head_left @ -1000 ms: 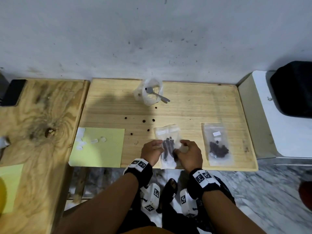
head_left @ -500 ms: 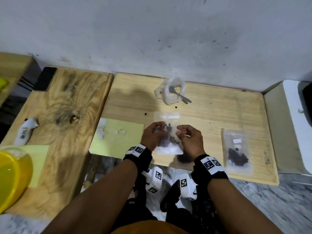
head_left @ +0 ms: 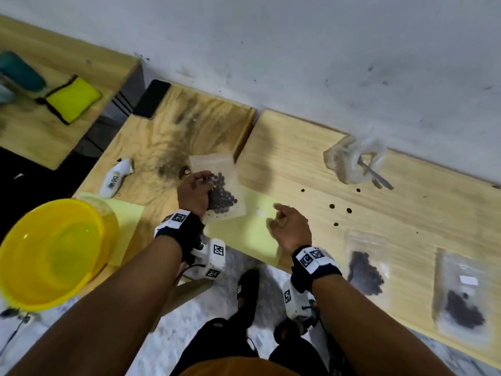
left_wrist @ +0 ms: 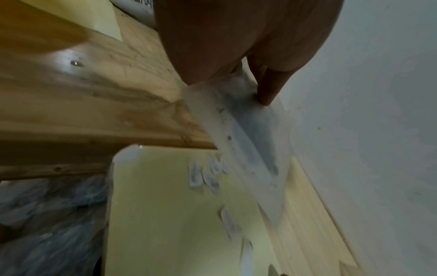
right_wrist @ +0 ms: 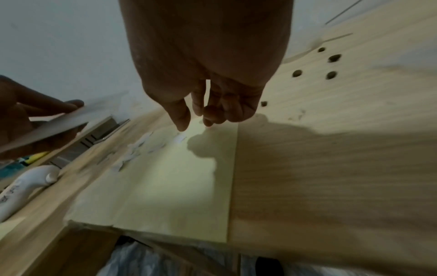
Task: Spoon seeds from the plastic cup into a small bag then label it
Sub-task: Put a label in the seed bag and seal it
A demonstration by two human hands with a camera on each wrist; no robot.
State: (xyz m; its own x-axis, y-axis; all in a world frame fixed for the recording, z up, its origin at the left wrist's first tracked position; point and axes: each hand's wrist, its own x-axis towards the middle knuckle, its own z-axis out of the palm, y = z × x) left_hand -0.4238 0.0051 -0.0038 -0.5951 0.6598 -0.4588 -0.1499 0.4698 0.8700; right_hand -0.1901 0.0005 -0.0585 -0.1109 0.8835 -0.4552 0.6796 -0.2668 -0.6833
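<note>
A small clear bag [head_left: 217, 188] of dark seeds is held above the seam between two wooden tables, gripped along its left edge by the person's left hand [head_left: 193, 192], fingers curled round the plastic; the left wrist view shows a fingertip pressed on the film. At about four o'clock from the bag, the right hand [head_left: 288, 226] hangs over a pale yellow sheet [head_left: 244, 237], thumb and fingers loosely curled toward each other just above small white labels [right_wrist: 151, 143] scattered on the sheet; whether it touches one cannot be told. Toward two o'clock, by the white wall, the crumpled plastic cup [head_left: 352, 158] stands with a spoon [head_left: 375, 175] sticking out of it. Loose seeds [head_left: 332, 206] dot the light table [head_left: 298, 158] between cup and hand. At five o'clock, near the table's front edge, lie two more filled bags: one unlabelled [head_left: 366, 267], one bearing a white label [head_left: 461, 294]. To the left, at nine o'clock, a white tube [head_left: 116, 177] lies on the darker table [head_left: 151, 147], a black phone [head_left: 151, 99] at its far corner, and a yellow bowl [head_left: 51, 251] sits at seven o'clock.
</note>
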